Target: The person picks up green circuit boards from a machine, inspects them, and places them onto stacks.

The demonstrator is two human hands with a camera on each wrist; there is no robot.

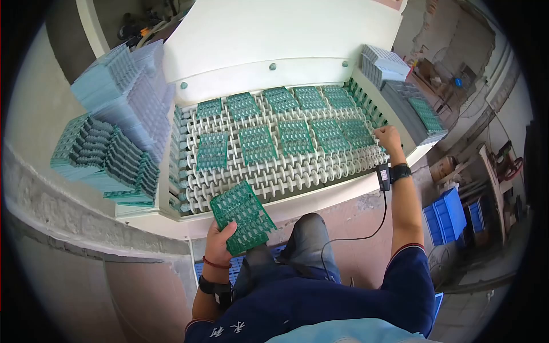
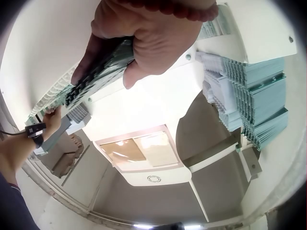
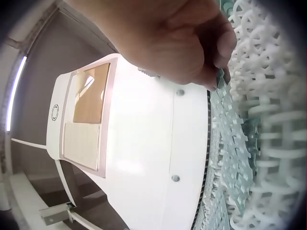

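Observation:
The left hand grips a green perforated board by its lower left side, in front of the machine's near edge. In the left wrist view the left hand has its thumb and fingers on either side of the dark board. At the right end of the white roller bed, the right hand pinches the edge of a green board. The right wrist view has that board hanging from the fingertips of the right hand, over the white rollers.
Green boards lie in two rows on the roller bed. Tall stacks of boards stand at the left. Grey racks sit at the right, blue crates on the floor. A cable runs from the right wrist.

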